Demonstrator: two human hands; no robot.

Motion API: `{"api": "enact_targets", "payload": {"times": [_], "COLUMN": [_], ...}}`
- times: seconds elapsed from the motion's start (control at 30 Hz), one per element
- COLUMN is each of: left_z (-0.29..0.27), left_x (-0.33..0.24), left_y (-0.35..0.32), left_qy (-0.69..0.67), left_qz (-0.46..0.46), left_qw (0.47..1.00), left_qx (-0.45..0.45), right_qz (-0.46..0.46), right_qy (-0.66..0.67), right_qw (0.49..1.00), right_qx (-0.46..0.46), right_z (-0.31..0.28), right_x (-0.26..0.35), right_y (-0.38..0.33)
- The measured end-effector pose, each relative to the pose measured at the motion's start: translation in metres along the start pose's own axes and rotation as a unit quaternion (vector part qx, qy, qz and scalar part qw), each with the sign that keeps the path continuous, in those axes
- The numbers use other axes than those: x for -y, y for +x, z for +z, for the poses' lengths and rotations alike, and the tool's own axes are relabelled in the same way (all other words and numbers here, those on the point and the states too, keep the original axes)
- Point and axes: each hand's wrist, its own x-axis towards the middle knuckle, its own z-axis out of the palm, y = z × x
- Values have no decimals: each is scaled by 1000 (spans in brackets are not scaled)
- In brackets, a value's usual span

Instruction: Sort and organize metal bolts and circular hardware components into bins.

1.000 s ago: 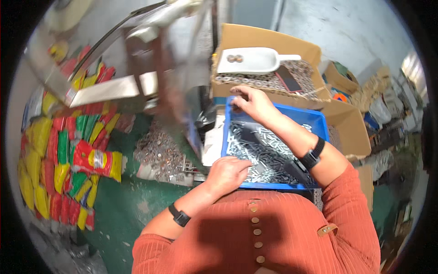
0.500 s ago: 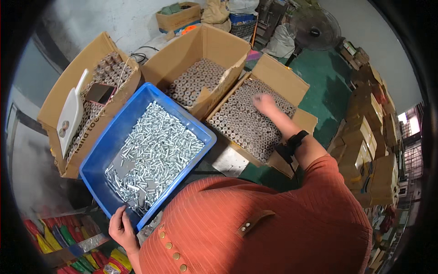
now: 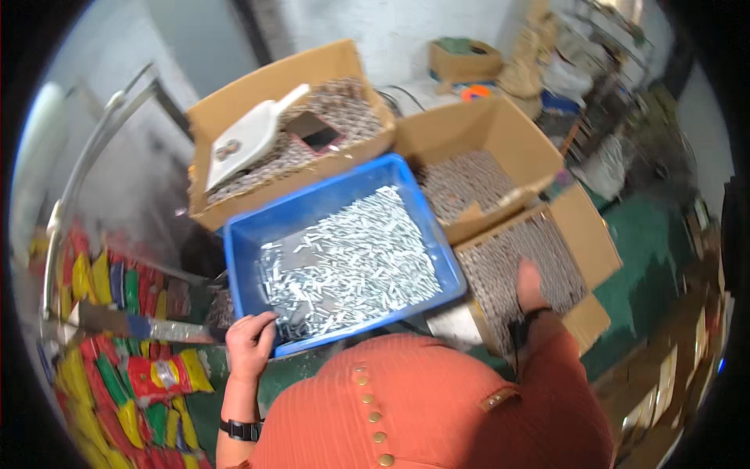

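A blue plastic bin [image 3: 344,341] full of small shiny metal screws or pins [image 3: 367,254] sits in front of me. My left hand [image 3: 251,342] has its fingers curled over the bin's near left corner, beside the metal pieces. To the right, an open cardboard box [image 3: 595,242] is packed with rows of small round greyish parts with holes [image 3: 547,242]. My right hand [image 3: 532,285] rests over or on these parts. Motion blurs its fingers, so whether it holds one is hidden.
Behind the bin stand two more open cartons of round parts; the left carton [image 3: 273,74] also holds a white plastic scoop-like piece [image 3: 254,148] and a phone-like dark slab [image 3: 315,131]. Colourful packets [image 3: 164,375] hang at lower left. More cartons [image 3: 656,383] stand at lower right.
The view has swung left, shifting the boxes and bin rightward in it. My left hand stays at the bin's corner, now curled further over it; my right hand remains over the right box.
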Motion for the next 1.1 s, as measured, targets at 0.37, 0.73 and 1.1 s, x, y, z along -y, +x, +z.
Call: {"api": "enact_targets", "payload": {"times": [0.37, 0.73, 1.1], "left_z": [-17, -19, -13], "left_x": [7, 15, 33], "left_y": [-8, -15, -12], "left_qy": [-2, -59, -106], "left_qz": [14, 7, 39], "left_qw": [1000, 998, 993], "left_qx": [-19, -37, -36], "right_qz": [-17, -391, -355], "right_qy": [796, 91, 21], "right_qw": [572, 915, 931], "right_qx": [197, -28, -87], "right_z": [-235, -319, -273], "right_x": [101, 547, 548], "right_y": [96, 246, 311]}}
